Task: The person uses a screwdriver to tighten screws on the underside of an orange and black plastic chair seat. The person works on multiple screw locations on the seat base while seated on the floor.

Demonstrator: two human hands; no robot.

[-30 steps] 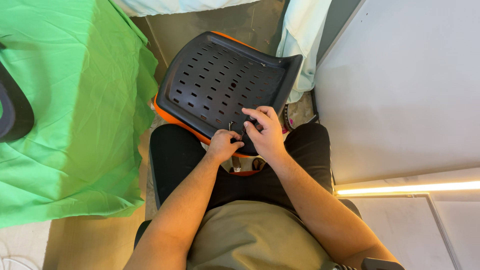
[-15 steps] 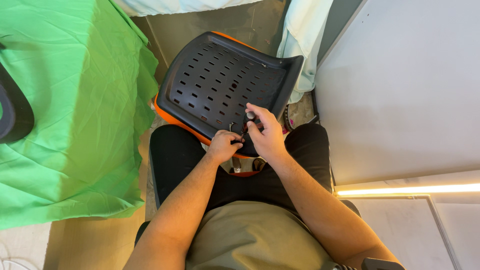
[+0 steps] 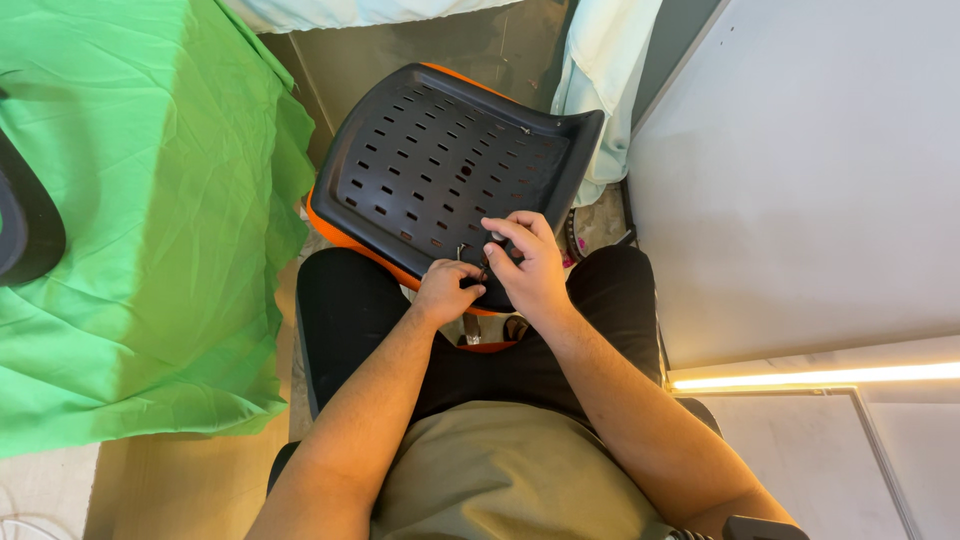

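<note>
Green cloth (image 3: 130,230) at left. Black perforated seat shell (image 3: 440,160) propped on lap: rigid, bulky, probably light; best held by rim. Right hand (image 3: 530,265) and left hand (image 3: 447,290) pinching small metal fastener (image 3: 478,268) at near edge.

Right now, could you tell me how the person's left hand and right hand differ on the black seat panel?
The left hand is curled, its fingertips pinching at a small metal fitting; the right hand lies flatter, fingers spread over the black seat panel. The left sits lower, at the panel's near edge; the right reaches slightly farther up. Both are bare and meet at the same spot.
</note>
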